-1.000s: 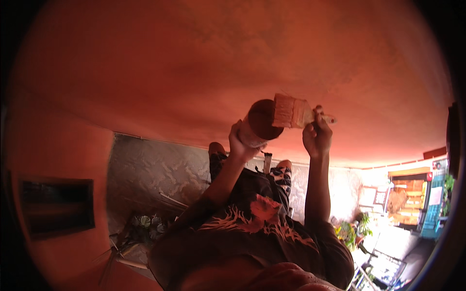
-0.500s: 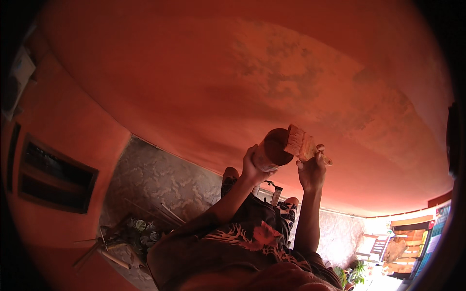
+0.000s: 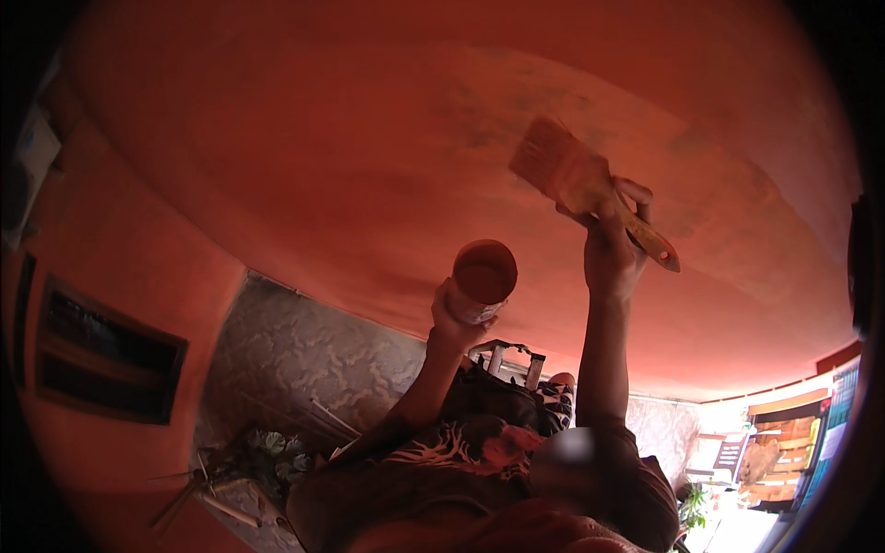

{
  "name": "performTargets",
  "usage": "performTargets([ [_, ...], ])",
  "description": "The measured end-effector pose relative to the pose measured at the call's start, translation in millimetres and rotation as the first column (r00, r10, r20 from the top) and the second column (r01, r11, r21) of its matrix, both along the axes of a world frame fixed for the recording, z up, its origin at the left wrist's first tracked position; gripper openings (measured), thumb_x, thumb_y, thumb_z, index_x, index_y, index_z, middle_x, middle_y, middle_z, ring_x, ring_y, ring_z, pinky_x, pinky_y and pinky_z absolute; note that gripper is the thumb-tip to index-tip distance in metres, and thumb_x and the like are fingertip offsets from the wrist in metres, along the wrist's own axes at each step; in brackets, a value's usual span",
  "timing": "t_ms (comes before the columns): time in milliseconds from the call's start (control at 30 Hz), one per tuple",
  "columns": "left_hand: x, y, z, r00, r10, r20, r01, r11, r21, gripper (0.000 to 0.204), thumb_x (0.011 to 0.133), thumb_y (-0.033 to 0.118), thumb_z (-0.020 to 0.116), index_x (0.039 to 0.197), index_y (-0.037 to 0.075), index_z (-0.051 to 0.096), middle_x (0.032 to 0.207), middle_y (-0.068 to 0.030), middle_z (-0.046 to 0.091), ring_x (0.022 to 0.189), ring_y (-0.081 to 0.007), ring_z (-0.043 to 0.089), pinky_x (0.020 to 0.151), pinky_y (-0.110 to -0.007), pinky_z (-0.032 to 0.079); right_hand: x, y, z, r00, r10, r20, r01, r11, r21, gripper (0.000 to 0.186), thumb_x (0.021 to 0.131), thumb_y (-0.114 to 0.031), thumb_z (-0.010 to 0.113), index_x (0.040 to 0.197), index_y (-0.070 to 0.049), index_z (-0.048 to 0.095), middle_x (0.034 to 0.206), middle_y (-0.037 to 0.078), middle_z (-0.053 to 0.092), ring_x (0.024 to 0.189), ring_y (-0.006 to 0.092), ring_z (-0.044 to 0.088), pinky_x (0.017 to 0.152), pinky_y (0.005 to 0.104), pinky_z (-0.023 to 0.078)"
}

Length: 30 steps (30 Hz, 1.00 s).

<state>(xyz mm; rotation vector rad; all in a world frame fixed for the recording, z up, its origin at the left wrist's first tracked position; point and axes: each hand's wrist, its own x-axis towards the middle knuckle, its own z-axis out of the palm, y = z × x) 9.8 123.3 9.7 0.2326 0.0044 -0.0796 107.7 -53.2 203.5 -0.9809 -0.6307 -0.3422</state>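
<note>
My right hand is closed around the handle of a wide paintbrush, its bristles pointing up and to the left. The brush is raised in front of a red-orange wall; I cannot tell whether the bristles touch it. Lower and to the left, my left hand grips a round paint can by its side. The can is tilted so its open top shows, with a dark reddish inside. Behind the brush, the wall has a paler orange, blotchy patch.
A dark-framed window opening is in the side wall at left. Below me are a patterned floor, leafy plants with sticks, and a metal-framed stand by my legs. Wooden boards stand in bright light at the right.
The brush has left the can's mouth and moved up and right toward the wall with my right hand. My left hand has shifted the can slightly left, tipping it more upright.
</note>
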Motion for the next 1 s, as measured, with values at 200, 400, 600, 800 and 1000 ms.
performTargets([
  [200, -10, 31, -2, 0.990, 0.115, 0.085, -0.107, 0.989, -0.099, 0.065, 0.089, 0.058, 0.049, 0.133, 0.010, 0.051, 0.120, -0.0153, 0.061, 0.098, -0.0366, 0.061, 0.054, -0.036, 0.045, 1, 77, 56, 0.838, -0.238, 0.491, 0.356, 0.921, -0.160, 0.025, 0.090, 0.002, 0.064, 0.115, 0.002, 0.064, 0.117, 0.012, 0.067, 0.094, 0.0116, 0.063, 0.077, 0.0266, 0.053],
  [400, -19, 59, 4, 0.985, 0.174, -0.012, -0.174, 0.978, -0.112, 0.060, 0.089, 0.055, 0.048, 0.132, 0.013, 0.052, 0.115, -0.0107, 0.061, 0.098, -0.0388, 0.060, 0.050, -0.034, 0.042, 0, 99, 71, 0.682, -0.390, 0.618, 0.568, 0.815, -0.113, 0.009, 0.088, -0.002, 0.068, 0.096, -0.005, 0.070, 0.097, 0.015, 0.071, 0.077, 0.0261, 0.068, 0.066, 0.0371, 0.054],
  [600, -3, 57, -3, 0.991, 0.124, 0.045, -0.124, 0.992, -0.010, 0.074, 0.086, 0.062, 0.056, 0.133, 0.006, 0.048, 0.125, -0.0077, 0.056, 0.097, -0.0310, 0.053, 0.054, -0.028, 0.045, 26, -74, 25, 0.477, -0.753, 0.453, 0.873, 0.468, -0.139, 0.021, 0.093, -0.005, 0.063, 0.112, 0.003, 0.064, 0.112, 0.013, 0.067, 0.103, 0.0220, 0.063, 0.094, 0.0336, 0.048],
  [800, 15, 42, -14, 0.999, 0.044, -0.010, -0.044, 0.993, -0.110, 0.059, 0.089, 0.056, 0.053, 0.132, 0.015, 0.052, 0.116, -0.0094, 0.061, 0.097, -0.0387, 0.060, 0.049, -0.033, 0.042, 39, -209, 20, 0.261, -0.914, 0.311, 0.962, 0.272, -0.008, 0.019, 0.098, -0.009, 0.058, 0.103, 0.008, 0.066, 0.113, 0.017, 0.070, 0.103, 0.0231, 0.067, 0.087, 0.0318, 0.055],
  [1000, 14, 38, -21, 0.999, 0.038, 0.018, -0.037, 0.997, -0.073, 0.059, 0.090, 0.056, 0.051, 0.132, 0.015, 0.053, 0.116, -0.0114, 0.062, 0.095, -0.0379, 0.061, 0.049, -0.033, 0.042, 46, -80, 14, 0.071, -0.860, 0.505, 0.974, -0.048, -0.220, 0.028, 0.099, -0.007, 0.058, 0.125, 0.000, 0.066, 0.111, 0.014, 0.074, 0.094, 0.0207, 0.072, 0.079, 0.0308, 0.058],
])
